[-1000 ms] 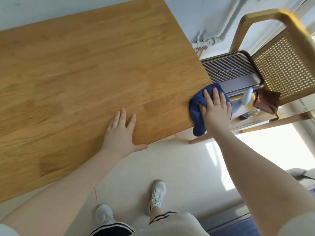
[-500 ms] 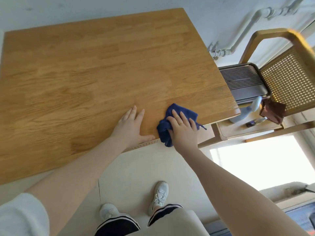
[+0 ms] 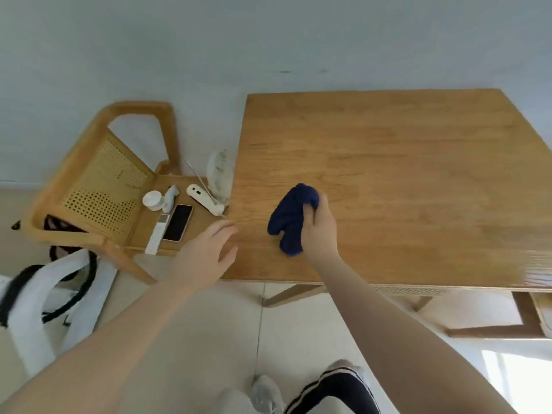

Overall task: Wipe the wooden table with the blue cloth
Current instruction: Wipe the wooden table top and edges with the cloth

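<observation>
Nearest the viewer, two bare forearms reach forward over a pale floor toward a wooden table [image 3: 403, 174]. The left hand [image 3: 206, 255] rests at the table's near left corner, fingers straight and spread, holding nothing. Just beyond and to its right, the right hand [image 3: 318, 231] grips a bunched blue cloth [image 3: 291, 218], fingers curled round it, the cloth pressed to the wood. The cloth's long axis runs away from the viewer, slanting slightly right. Most of the tabletop stretches right and farther off, so the coming sweep likely belongs to the right hand, which already holds the cloth.
</observation>
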The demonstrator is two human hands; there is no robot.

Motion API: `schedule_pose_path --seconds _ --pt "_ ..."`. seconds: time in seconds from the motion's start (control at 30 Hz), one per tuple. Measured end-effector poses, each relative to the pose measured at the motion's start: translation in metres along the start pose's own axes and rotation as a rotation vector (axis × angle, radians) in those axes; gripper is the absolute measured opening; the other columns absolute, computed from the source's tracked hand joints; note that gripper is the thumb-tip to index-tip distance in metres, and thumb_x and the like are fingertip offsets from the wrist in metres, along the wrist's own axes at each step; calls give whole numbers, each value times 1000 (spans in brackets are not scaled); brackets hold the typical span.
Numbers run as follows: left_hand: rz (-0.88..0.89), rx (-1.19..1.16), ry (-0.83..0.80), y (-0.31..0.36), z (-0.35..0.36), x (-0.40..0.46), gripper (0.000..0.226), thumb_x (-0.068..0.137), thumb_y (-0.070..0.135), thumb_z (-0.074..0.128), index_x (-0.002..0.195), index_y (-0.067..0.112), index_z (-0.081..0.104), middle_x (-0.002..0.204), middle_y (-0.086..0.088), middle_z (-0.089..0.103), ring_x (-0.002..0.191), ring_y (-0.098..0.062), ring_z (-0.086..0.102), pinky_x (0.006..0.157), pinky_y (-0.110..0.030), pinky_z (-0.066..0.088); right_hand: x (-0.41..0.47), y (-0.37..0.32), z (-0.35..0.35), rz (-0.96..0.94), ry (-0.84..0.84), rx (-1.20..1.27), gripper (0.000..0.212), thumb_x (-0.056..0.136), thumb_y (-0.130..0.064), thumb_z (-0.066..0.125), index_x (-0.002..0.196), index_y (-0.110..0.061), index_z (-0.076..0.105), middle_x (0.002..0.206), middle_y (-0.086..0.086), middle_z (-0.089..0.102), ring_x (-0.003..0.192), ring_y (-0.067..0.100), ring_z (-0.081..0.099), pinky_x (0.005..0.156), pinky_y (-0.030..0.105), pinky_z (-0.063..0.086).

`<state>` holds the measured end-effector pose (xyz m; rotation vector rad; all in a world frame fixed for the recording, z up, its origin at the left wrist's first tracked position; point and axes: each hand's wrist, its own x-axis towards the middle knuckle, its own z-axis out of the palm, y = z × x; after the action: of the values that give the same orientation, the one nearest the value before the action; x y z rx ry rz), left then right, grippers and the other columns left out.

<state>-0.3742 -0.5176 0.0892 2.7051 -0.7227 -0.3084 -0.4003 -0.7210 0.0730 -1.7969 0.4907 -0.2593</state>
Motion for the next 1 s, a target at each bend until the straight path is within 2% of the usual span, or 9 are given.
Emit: schedule_pose_path --seconds 0.13,0.27,0.37,0.47,0.53,0.6,0.73,0.9,1.0 --pt "-12 -57 82 -48 -17 12 39 91 18 56 129 12 53 138 1 47 123 -18 48 92 -23 37 27 -18 28 275 66 354 18 100 -31 32 114 -36 43 103 -8 58 94 14 57 80 37 47" --pt "-17 -113 36 -79 -26 47 46 93 21 52 137 16 43 143 3 42 130 -14 39 102 -25 33 75 -17 48 483 234 526 40 99 -36 34 128 -12 46 97 2 56 73 13 54 63 31 45" --pt "16 -152 25 -100 -33 83 42 93 21 52 134 17 46 141 4 44 129 -11 40 102 -24 33 107 -25 65 550 256 619 28 100 -35 30 101 -14 49 84 -1 52 71 14 52 61 31 42" --pt "24 -195 -5 -124 -37 118 37 93 23 51 130 18 52 141 6 43 129 -11 40 102 -23 33 145 -31 80 647 309 782 31 99 -39 31 88 -15 47 92 0 55 92 17 57 79 31 46" --pt "23 -233 -16 -140 -39 140 35 94 24 51 128 19 53 141 8 43 126 -12 44 97 -22 34 171 -38 91 655 345 798 32 98 -42 34 102 -14 49 108 -3 55 118 19 52 101 36 39" --pt "1 -270 -51 -152 -42 162 38 94 25 49 132 21 49 138 8 45 118 -12 49 91 -21 37 198 -47 103 614 321 802 37 97 -41 34 121 -16 45 124 -7 50 127 23 45 106 40 36" --pt "-40 -394 -125 -177 -45 216 47 94 28 48 139 31 34 121 9 56 92 -9 58 82 -29 50 253 -66 129 412 247 320 19 95 -37 35 92 -24 50 83 -3 53 80 16 55 73 31 42" --pt "-4 -463 -168 -199 -39 310 44 96 21 44 140 26 35 126 15 49 90 -14 57 87 -29 48 323 -70 175 -34 252 -241 17 96 -32 43 96 -14 43 73 -5 50 69 15 53 62 30 40" --pt "18 -476 -164 -211 -29 359 44 97 12 37 140 23 35 133 7 50 102 -13 55 93 -20 38 366 -58 207 -256 259 -624 22 95 -30 46 102 -9 50 81 5 60 81 29 56 75 38 39"
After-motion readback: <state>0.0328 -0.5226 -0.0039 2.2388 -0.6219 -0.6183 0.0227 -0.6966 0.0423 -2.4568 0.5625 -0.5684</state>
